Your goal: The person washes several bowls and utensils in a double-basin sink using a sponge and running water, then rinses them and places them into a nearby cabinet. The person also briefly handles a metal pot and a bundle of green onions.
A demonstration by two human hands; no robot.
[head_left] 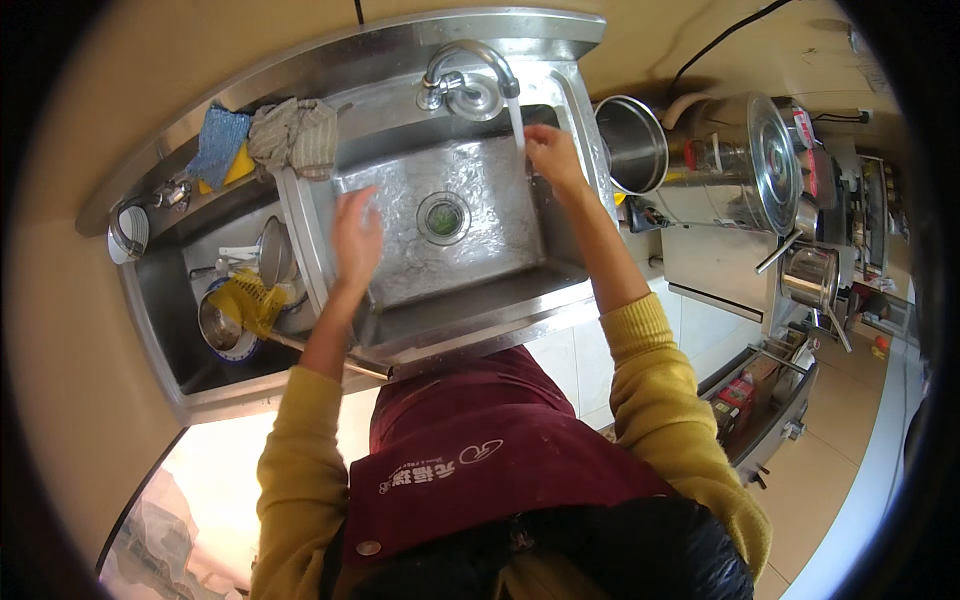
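Over steel sink [500, 225], left hand [357, 238] loosely open, seemingly empty; right hand [553, 157] half-curled beside running water [516, 122], hold unclear. Sink already wetted; green scraps [442, 220] remain in drain [421, 226]; dishes [221, 330] sit in left basin [160, 285], apparently unwashed.

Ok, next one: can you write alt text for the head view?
A person's right hand is at the running water from a curved metal faucet, and the left hand is near the left edge of a steel sink. Green scraps show at the drain; a basin to the left holds dishes.
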